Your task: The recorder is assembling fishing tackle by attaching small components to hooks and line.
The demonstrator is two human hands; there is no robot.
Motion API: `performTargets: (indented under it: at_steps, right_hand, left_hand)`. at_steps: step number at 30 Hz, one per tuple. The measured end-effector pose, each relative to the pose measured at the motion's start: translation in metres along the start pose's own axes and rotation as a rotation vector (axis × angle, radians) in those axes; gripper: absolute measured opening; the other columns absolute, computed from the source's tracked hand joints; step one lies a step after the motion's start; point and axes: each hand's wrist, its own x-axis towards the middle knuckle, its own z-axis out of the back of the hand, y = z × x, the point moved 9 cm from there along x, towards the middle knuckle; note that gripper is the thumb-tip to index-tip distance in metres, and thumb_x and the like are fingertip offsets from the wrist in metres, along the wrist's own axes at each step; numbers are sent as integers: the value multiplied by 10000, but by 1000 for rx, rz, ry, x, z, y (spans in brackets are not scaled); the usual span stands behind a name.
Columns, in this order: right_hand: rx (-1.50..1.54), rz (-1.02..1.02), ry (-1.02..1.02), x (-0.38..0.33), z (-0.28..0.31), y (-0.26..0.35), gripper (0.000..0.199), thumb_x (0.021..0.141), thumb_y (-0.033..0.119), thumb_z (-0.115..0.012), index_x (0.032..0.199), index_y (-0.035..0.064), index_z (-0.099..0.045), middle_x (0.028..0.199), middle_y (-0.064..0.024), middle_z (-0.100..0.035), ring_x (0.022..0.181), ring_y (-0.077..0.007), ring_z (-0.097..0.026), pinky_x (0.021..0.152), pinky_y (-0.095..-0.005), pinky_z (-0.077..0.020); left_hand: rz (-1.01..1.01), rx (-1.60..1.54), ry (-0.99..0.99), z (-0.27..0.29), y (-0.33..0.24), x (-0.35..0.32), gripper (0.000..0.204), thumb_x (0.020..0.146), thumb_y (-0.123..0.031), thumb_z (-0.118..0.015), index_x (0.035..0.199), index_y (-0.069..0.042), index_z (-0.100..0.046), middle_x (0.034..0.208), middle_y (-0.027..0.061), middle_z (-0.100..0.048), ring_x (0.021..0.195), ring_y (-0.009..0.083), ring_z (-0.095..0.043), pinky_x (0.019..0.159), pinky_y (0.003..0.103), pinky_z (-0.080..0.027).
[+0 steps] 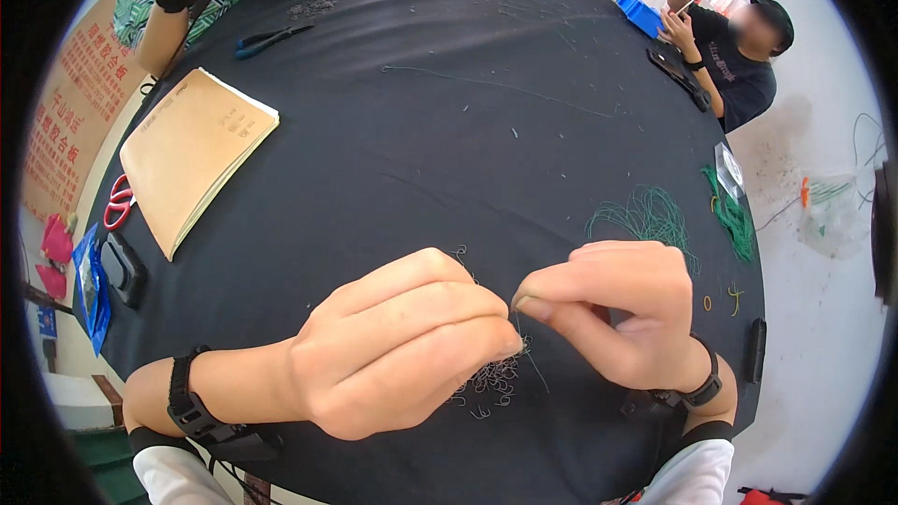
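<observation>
My left hand (398, 351) and my right hand (617, 309) meet fingertip to fingertip just above a black-covered table (421, 131). Both pinch something very small and thin between thumb and forefinger, apparently a fine green thread and a small metal hook; it is too small to tell apart. Under the fingertips lies a pile of small metal hooks (491, 383). A loose bundle of green thread (645, 215) rests just beyond my right hand.
A tan paper booklet (192, 154) lies at the left, with red scissors (118, 201) and a black case (122, 266) at the table edge. Pliers (271, 37) lie far left. Two other people sit at the far side; a blue tray (641, 11) is near one.
</observation>
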Motion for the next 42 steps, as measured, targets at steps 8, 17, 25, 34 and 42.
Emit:
performTargets:
  at_steps: [8, 17, 25, 34, 42]
  right_hand:
    - [719, -578, 227, -15, -43, -41, 107, 860, 57, -614, 898, -9, -689, 597, -11, -592, 498, -44, -479, 462, -200, -359]
    - [1142, -694, 320, -27, -81, -64, 177, 910, 140, -571, 948, -7, -662, 568, 16, -519, 465, -34, -408, 434, -199, -284]
    - [1010, -725, 352, -27, -82, -67, 188, 921, 169, -563, 942, 8, -658, 565, 14, -532, 488, -44, -476, 456, -185, -361]
    - [329, -500, -97, -12, -12, -62, 131, 899, 90, -533, 987, 16, -595, 863, 7, -566, 652, 0, -459, 548, -161, -355]
    - [780, -575, 68, -17, -41, -47, 151, 893, 135, -612, 977, 9, -617, 850, 12, -595, 715, -19, -515, 630, -173, -418]
  left_hand:
    - [82, 0, 1, 2, 8, -1, 202, 676, 79, -714, 840, 2, -623, 778, 118, -634, 634, 214, -599, 542, 270, -483]
    - [320, -99, 30, -5, 36, -13, 132, 747, 90, -654, 844, 10, -614, 775, 118, -654, 646, 177, -609, 581, 255, -471]
    - [391, -159, 42, -8, 41, -17, 94, 774, 101, -621, 840, 45, -584, 756, 123, -628, 658, 164, -595, 599, 250, -468]
    - [352, -106, 44, -5, 38, -13, 110, 772, 97, -617, 862, 51, -573, 773, 124, -609, 674, 174, -572, 618, 262, -447]
    - [295, -29, 27, -2, 36, -12, 136, 755, 102, -631, 863, 34, -584, 773, 124, -612, 665, 179, -574, 601, 265, -445]
